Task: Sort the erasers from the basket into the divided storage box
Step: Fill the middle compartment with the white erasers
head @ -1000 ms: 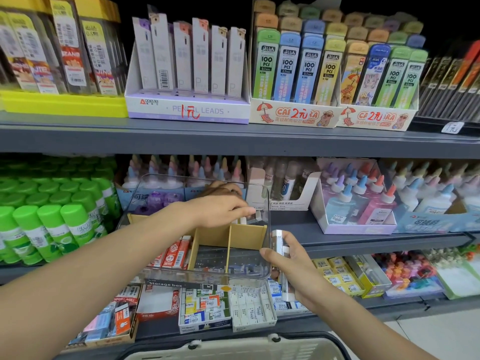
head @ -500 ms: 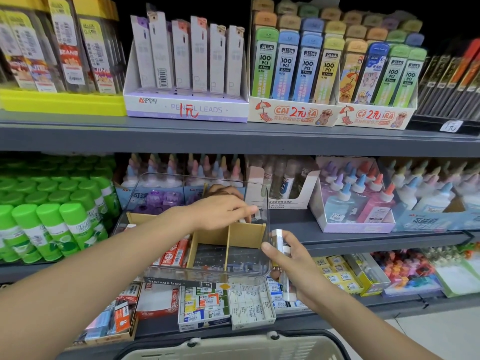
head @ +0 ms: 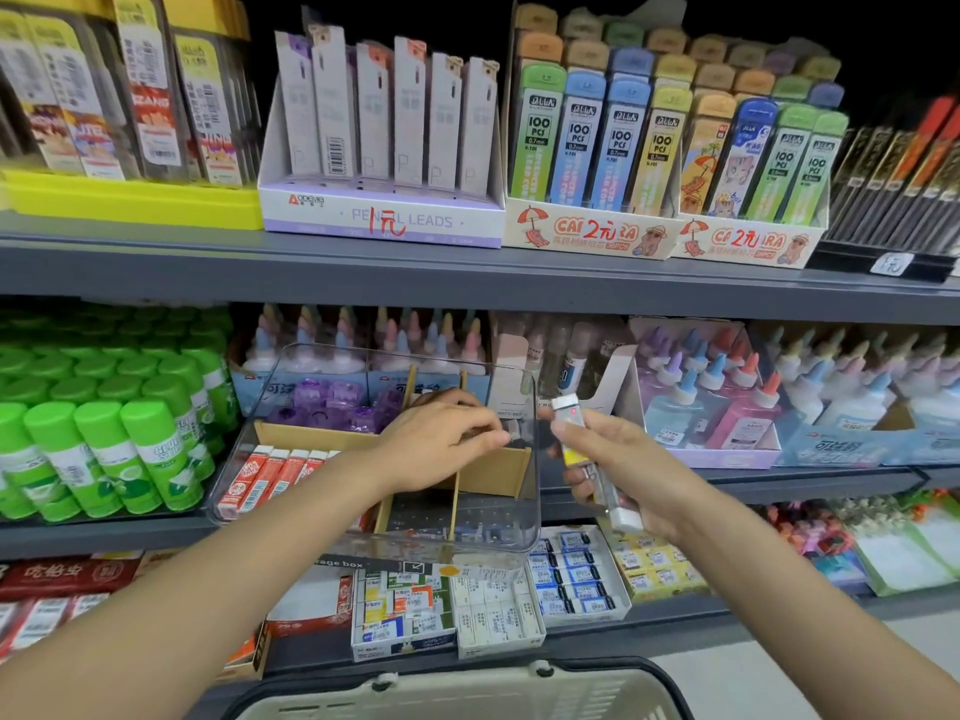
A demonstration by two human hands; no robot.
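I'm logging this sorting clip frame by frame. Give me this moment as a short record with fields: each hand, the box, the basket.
left hand: over the box's right rear compartment, fingertips pinched together; what they hold, if anything, is hidden
right hand: beside the box, grips stacked erasers
storage box: clear, cardboard dividers; red erasers in the left compartment
basket: bottom edge of view, contents unseen
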